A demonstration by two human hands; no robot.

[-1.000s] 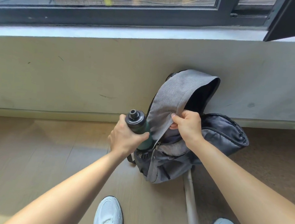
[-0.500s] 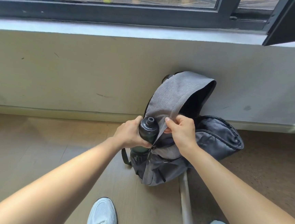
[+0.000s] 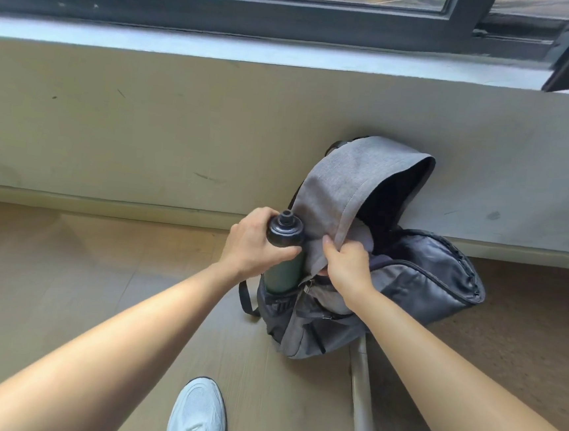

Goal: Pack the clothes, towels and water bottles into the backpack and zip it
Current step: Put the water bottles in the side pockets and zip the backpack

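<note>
A grey backpack (image 3: 354, 187) leans against the wall on the floor, its top flap lifted and its main compartment open. Pale fabric (image 3: 364, 234) shows inside the opening. My left hand (image 3: 253, 243) grips a dark green water bottle (image 3: 283, 273) just below its black cap, and the bottle's lower end sits in the backpack's left side pocket. My right hand (image 3: 347, 265) pinches the edge of the grey flap beside the bottle.
A cream wall (image 3: 146, 127) under a dark-framed window (image 3: 225, 14) stands right behind the backpack. Wooden floor (image 3: 66, 258) spreads to the left. A pale strip (image 3: 363, 401) runs along the floor below the bag. My white shoes (image 3: 198, 414) are at the bottom edge.
My left hand has carried the bottle right to the backpack's side and lowered its base into the side pocket. My right hand has kept hold of the flap.
</note>
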